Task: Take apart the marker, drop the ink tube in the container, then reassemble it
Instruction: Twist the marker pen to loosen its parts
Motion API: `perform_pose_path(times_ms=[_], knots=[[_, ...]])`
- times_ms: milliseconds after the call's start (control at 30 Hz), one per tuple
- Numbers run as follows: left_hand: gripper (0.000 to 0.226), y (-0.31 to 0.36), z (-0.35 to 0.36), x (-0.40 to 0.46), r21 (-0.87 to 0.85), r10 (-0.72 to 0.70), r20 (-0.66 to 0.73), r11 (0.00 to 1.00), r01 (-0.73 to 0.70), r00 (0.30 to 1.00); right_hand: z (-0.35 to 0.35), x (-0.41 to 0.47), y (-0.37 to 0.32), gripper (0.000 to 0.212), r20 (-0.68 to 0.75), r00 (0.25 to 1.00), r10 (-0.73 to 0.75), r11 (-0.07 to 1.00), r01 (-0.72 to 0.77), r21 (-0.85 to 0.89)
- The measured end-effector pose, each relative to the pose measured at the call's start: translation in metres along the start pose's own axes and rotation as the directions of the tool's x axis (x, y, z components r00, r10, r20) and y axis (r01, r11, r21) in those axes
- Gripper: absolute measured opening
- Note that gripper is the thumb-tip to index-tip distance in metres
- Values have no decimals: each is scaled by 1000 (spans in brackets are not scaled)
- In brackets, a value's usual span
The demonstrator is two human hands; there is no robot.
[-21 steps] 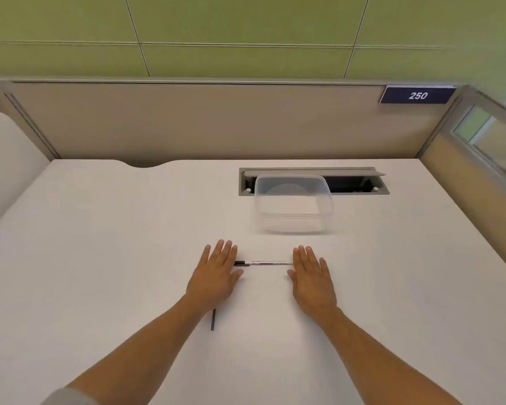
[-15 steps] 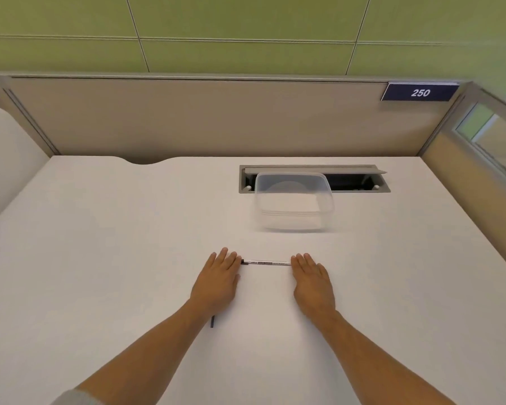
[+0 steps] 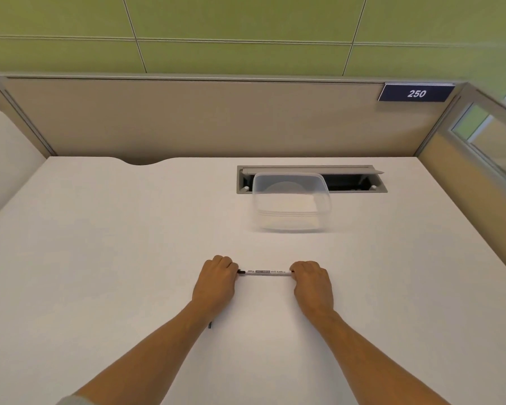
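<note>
A white whiteboard marker (image 3: 265, 272) with black ends lies crosswise on the white desk (image 3: 100, 258). My left hand (image 3: 215, 283) is curled around its left black end, and my right hand (image 3: 313, 283) is curled around its right end. Only the printed middle of the barrel shows between the two fists. A clear plastic container (image 3: 291, 204) stands open on the desk a little beyond the marker, slightly to the right.
A short dark stick-like object (image 3: 210, 325) pokes out from under my left forearm. Behind the container is a grey cable slot (image 3: 354, 181) in the desk. Beige partition panels (image 3: 216, 118) close off the back and right sides.
Both hands lay flat and open beside the marker's ends before; now their fingers have curled shut around the two ends of the marker.
</note>
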State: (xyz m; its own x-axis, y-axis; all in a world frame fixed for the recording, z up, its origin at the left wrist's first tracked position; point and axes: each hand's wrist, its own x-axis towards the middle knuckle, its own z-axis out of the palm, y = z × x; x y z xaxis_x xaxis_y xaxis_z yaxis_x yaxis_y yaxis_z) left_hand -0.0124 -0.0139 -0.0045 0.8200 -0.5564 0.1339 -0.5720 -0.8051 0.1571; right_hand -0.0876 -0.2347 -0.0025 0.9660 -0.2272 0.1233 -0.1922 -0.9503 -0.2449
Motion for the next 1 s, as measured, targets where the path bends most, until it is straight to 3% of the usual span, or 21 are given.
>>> perform_pose_path(times_ms=[100, 233, 367, 500, 600, 733, 867, 1000], knots=[[6, 3, -5, -4, -23, 34, -52, 999, -35, 998, 0, -3, 1, 34, -9, 1000, 9, 999, -9, 52], [32, 10, -11, -8, 25, 108, -67, 994, -107, 992, -8, -4, -7, 17, -18, 1000, -10, 986, 13, 166], [31, 18, -16, -7, 4, 172, -107, 985, -172, 979, -18, -9, -15, 18, -12, 999, -38, 967, 40, 252], [26, 18, -21, -7, -52, 204, -129, 976, -212, 971, -25, -15, -19, 18, 68, 997, 23, 938, -45, 343], [12, 15, -25, -11, -56, 241, -164, 966, -253, 957, -32, -19, -22, 15, 147, 988, 40, 864, -108, 491], [20, 15, -30, -16, -68, 263, -201, 957, -281, 944, -41, -20, -26, 20, 235, 965, 117, 703, -247, 667], [16, 15, -35, -18, -69, 268, -237, 954, -292, 934, -50, -18, -29, 32, 369, 913, 176, 574, -399, 715], [23, 15, -40, -20, -55, 282, -246, 951, -303, 928, -59, -16, -32, 47, 460, 872, 168, 547, -470, 693]])
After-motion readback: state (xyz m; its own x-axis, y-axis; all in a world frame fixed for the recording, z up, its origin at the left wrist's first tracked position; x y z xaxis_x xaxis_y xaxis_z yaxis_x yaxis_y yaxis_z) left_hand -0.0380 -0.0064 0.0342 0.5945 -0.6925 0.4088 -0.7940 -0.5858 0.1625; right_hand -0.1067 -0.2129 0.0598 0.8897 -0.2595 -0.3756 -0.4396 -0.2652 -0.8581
